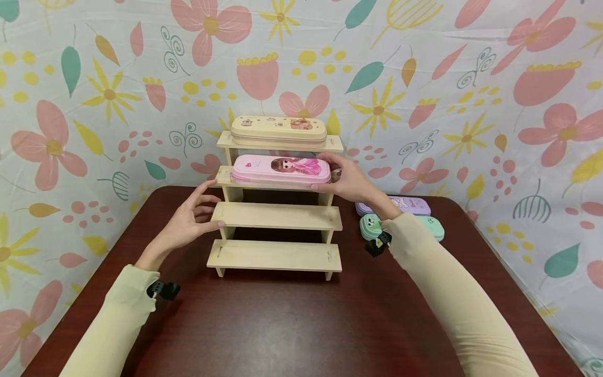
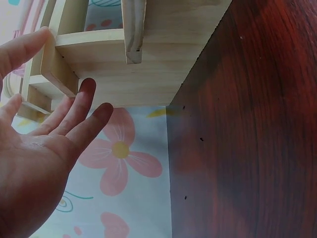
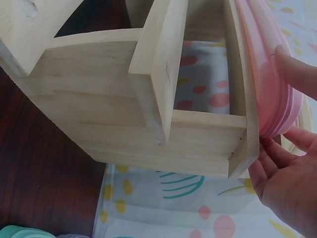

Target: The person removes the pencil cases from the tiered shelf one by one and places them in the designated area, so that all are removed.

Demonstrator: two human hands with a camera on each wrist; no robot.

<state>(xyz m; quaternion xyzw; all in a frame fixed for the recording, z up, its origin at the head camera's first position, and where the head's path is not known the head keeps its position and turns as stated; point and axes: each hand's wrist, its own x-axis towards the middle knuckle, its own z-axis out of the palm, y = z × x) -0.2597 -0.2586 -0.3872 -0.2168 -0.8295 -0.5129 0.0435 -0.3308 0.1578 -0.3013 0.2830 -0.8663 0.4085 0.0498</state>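
Note:
A pink pencil case [image 1: 256, 167] with a doll picture lies along the second step from the top of a wooden tiered rack [image 1: 275, 215]. My right hand [image 1: 346, 178] grips its right end, thumb on the near side and fingers behind, as the right wrist view also shows around the pink case [image 3: 270, 74]. At the rack's left side, my left hand [image 1: 190, 214] is spread with loosely bent fingers, its thumb at the third step's end. In the left wrist view this hand [image 2: 39, 153] holds nothing. A cream pencil case [image 1: 278, 133] lies on the top step.
On the dark wooden table [image 1: 264, 324], right of the rack, lie a purple pencil case [image 1: 414, 206] and a mint green one [image 1: 434, 228], partly behind my right forearm. A flower-patterned cloth [image 1: 424, 104] hangs behind the table. Black straps with cameras sit on both wrists.

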